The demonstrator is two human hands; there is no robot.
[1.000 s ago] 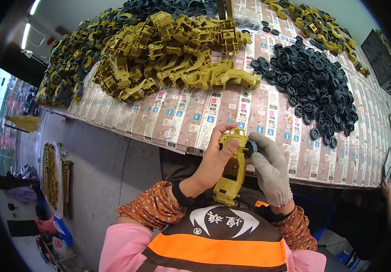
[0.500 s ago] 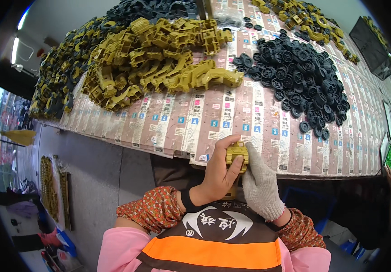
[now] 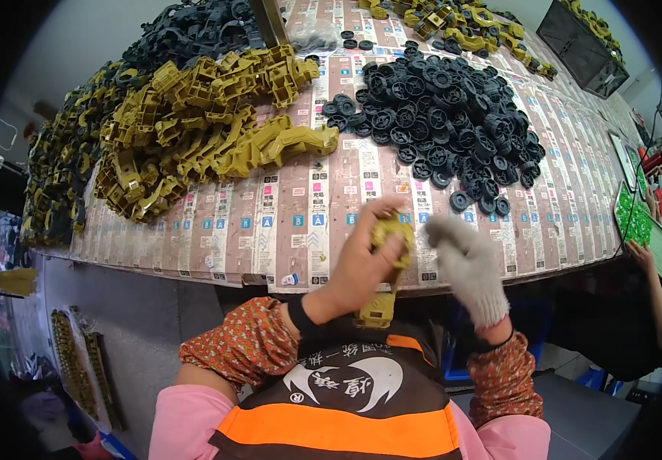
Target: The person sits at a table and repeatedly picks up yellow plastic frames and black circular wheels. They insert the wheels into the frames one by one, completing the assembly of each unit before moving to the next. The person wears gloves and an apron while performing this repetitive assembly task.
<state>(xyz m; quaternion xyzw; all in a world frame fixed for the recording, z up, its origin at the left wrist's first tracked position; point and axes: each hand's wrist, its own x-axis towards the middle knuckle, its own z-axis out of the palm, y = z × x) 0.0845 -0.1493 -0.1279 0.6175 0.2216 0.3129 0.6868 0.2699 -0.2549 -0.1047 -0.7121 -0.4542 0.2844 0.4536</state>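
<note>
My bare left hand (image 3: 358, 264) is closed around a yellow plastic toy vehicle body (image 3: 377, 309), held upright just over the table's near edge. Its lower end sticks out below my palm, while my thumb and fingers cover much of the upper part. My right hand (image 3: 470, 272), in a pale knitted glove, hovers to the right, apart from that body. Motion smears its bent fingers, so I cannot see whether anything is in them. Beyond my hands lies a heap of black toy wheels (image 3: 453, 115). Left of it is a pile of yellow vehicle bodies (image 3: 193, 130).
Printed sheets cover the table (image 3: 308, 238). Black plastic parts (image 3: 193, 34) are heaped at the far left, and mixed yellow-and-black pieces (image 3: 59, 180) along the left side. A dark crate (image 3: 580, 50) stands far right. At the right edge another person's hand (image 3: 640, 255) touches a tray of green pieces (image 3: 631, 218).
My right hand has drawn away from the yellow vehicle body to the right. The left hand still grips the body, more of which now shows below the palm. The view has shifted rightward.
</note>
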